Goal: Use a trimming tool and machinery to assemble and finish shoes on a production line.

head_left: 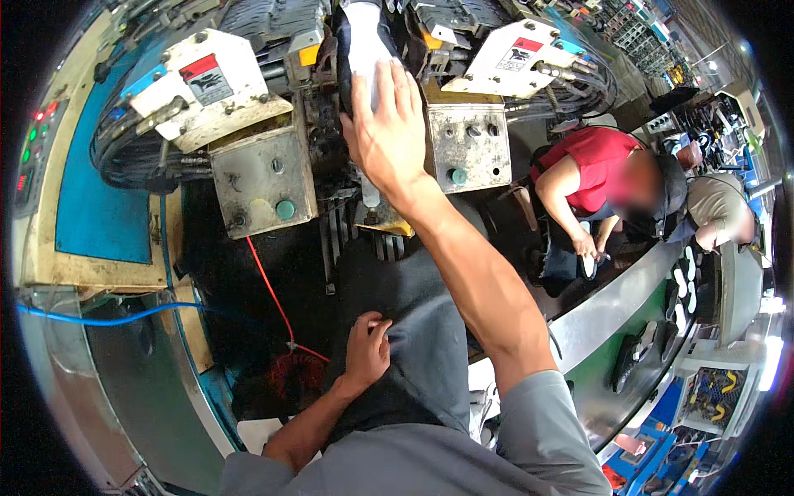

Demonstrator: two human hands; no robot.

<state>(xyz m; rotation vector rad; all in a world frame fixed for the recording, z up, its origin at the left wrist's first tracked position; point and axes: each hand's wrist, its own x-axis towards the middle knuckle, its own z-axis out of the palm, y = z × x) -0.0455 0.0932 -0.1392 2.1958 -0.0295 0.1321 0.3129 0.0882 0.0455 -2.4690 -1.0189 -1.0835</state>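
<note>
A shoe upper, dark at the sides with a white bottom (pixel 365 37), sits bottom up in the machine in front of me. My right hand (pixel 385 124) lies on its near end, fingers stretched along the white surface and the thumb at its left side. Under the palm, part of the shoe is hidden. My left hand (pixel 368 351) rests by my lap with loosely curled fingers, some gaps between them, and holds nothing that I can see. Dark trousers (pixel 422 331) are beside it.
Metal control boxes with green buttons, one left (pixel 265 186) and one right (pixel 467 149), flank the machine. A red cable (pixel 269 285) hangs at left. At right, a seated co-worker in red (pixel 591 169) handles a shoe beside a green conveyor (pixel 591 393) carrying several shoes.
</note>
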